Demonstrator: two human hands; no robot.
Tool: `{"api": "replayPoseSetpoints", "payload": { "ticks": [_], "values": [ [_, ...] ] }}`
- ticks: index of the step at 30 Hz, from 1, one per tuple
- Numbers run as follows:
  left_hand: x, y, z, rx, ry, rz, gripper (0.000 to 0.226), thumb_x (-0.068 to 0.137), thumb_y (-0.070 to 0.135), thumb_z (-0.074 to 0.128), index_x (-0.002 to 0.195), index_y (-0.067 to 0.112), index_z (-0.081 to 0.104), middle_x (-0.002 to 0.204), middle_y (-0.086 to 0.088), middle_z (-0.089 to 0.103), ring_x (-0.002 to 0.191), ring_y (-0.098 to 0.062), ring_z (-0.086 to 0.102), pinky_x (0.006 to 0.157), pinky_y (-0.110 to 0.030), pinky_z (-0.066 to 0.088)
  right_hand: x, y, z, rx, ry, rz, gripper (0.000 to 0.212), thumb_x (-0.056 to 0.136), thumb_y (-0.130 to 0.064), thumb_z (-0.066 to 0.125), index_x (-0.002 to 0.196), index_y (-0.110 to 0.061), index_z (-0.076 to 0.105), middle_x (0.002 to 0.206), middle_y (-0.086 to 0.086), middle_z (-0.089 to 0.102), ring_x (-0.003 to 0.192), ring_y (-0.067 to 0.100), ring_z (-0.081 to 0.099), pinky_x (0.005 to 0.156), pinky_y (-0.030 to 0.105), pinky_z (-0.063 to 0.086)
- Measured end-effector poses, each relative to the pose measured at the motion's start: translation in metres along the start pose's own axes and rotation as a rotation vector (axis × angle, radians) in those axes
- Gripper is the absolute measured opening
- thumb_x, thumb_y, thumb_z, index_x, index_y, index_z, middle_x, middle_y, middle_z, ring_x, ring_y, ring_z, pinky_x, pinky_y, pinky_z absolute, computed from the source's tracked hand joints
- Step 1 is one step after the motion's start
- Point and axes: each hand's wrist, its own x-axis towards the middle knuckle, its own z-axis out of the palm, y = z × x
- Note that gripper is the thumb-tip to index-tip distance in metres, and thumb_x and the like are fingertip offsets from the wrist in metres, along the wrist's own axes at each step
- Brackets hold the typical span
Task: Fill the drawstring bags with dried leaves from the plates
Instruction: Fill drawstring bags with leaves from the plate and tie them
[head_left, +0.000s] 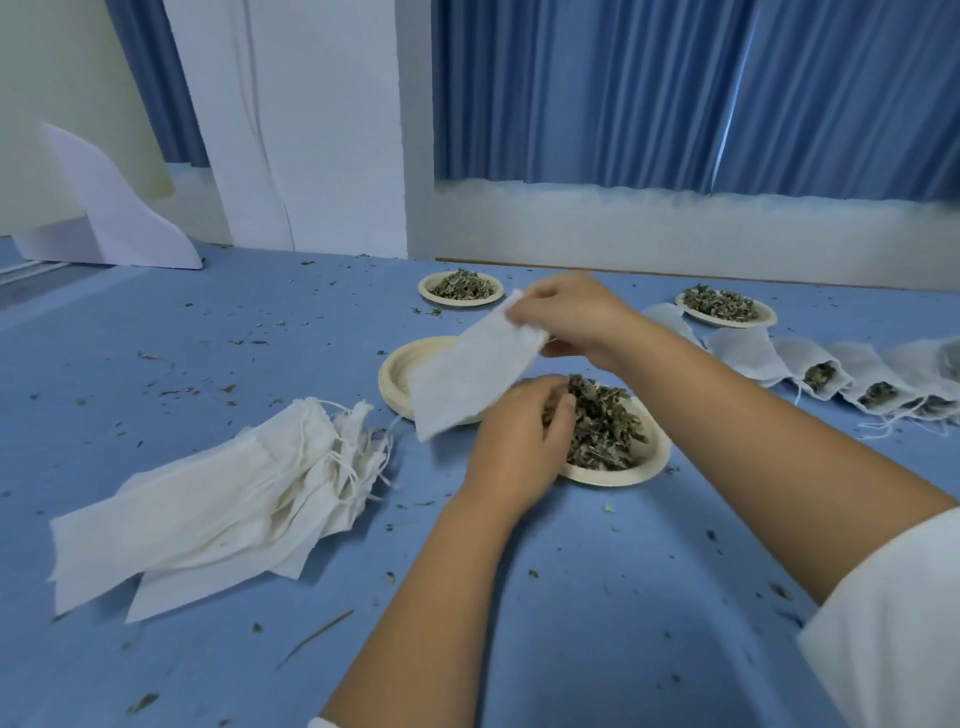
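Observation:
My right hand pinches the top edge of a white drawstring bag, which hangs tilted above the table. My left hand has its fingers curled into the pile of dried leaves on the near paper plate. An empty plate lies partly behind the held bag. A heap of empty bags lies at the left. Several filled bags lie in a row at the right.
Two more plates of leaves stand farther back, one in the middle and one at the right. Leaf crumbs are scattered over the blue table. A white wall and blue curtains close off the back.

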Motion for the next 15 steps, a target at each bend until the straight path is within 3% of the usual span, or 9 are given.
{"api": "replayPoseSetpoints", "payload": {
  "ticks": [4,7,9,11,13,15],
  "values": [
    [0.002,0.015,-0.005,-0.118,0.235,0.101,0.019,0.093,0.027,0.057,0.088,0.018,0.073,0.077,0.011,0.068,0.074,-0.006,0.060,0.070,-0.021,0.046,-0.002,0.028,-0.022,0.319,0.254,0.083,0.011,0.090,-0.008,0.062,0.080,-0.004,0.063,0.076,0.011,0.065,0.065,0.019,0.061,0.052,0.021,0.055],
    [0.019,0.019,-0.012,-0.090,0.440,0.061,0.015,0.090,0.030,0.061,0.087,0.020,0.071,0.074,0.009,0.063,0.071,-0.007,0.057,0.065,-0.021,0.044,-0.005,0.049,-0.019,0.434,0.299,0.140,0.015,0.088,-0.010,0.065,0.075,-0.005,0.064,0.070,0.013,0.064,0.063,0.023,0.059,0.063,0.030,0.053],
    [0.034,0.017,-0.014,0.027,0.383,-0.013,0.012,0.090,0.035,0.065,0.095,0.025,0.069,0.084,0.010,0.060,0.072,-0.004,0.053,0.063,-0.016,0.040,-0.008,0.057,-0.011,0.498,0.263,0.169,0.011,0.088,-0.012,0.066,0.081,-0.004,0.064,0.074,0.017,0.059,0.072,0.027,0.051,0.072,0.035,0.045],
    [0.047,0.012,-0.012,0.120,0.258,-0.083,0.017,0.088,0.039,0.067,0.097,0.025,0.071,0.094,0.010,0.063,0.078,-0.004,0.055,0.066,-0.020,0.041,-0.009,0.062,-0.003,0.612,0.232,0.193,0.017,0.089,-0.012,0.066,0.078,0.000,0.062,0.068,0.015,0.059,0.070,0.025,0.052,0.072,0.034,0.050],
    [0.054,0.007,-0.008,0.116,0.173,-0.140,0.020,0.085,0.040,0.070,0.095,0.023,0.071,0.096,0.009,0.067,0.087,-0.008,0.061,0.074,-0.026,0.047,-0.008,0.062,0.002,0.724,0.219,0.209,0.022,0.090,-0.013,0.064,0.071,-0.006,0.057,0.054,0.005,0.053,0.052,0.015,0.052,0.055,0.024,0.049],
    [0.054,0.004,-0.005,0.102,0.164,-0.180,0.021,0.083,0.038,0.072,0.095,0.021,0.071,0.095,0.009,0.070,0.088,-0.010,0.063,0.077,-0.028,0.049,-0.008,0.062,0.004,0.793,0.185,0.222,0.021,0.091,-0.011,0.057,0.071,-0.009,0.055,0.057,0.004,0.049,0.045,0.011,0.051,0.046,0.021,0.046]
  ]
}}
